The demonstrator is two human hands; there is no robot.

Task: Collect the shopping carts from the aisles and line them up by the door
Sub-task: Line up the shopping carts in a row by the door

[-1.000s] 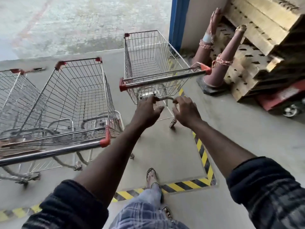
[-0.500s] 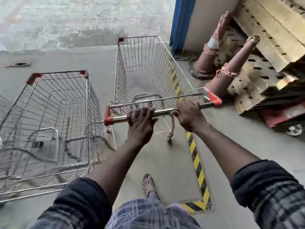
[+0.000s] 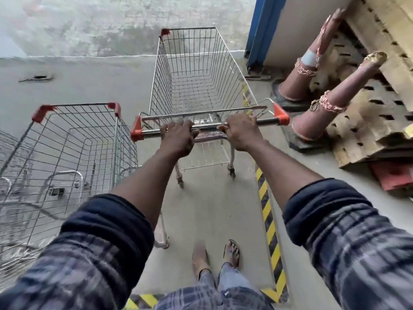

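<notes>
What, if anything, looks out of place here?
Right of the wire shopping cart, two faded reddish traffic cones lean tilted against the stacked wooden pallets, pink chains round them. A dark scrap lies on the concrete floor, far left.

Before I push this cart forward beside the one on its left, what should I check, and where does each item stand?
1. Grip: left hand and right hand are both curled round the handle bar: ok.
2. Load: the basket of the held cart is empty: ok.
3. Right clearance: the base of the nearer cone sits close beside the handle's right end: not ok, probably tight.
4. Left clearance: the handle's left end is close to the neighbouring cart, and whether they touch or stand apart: cannot tell.
5. Front wheels: hidden under the basket: cannot tell.
</notes>
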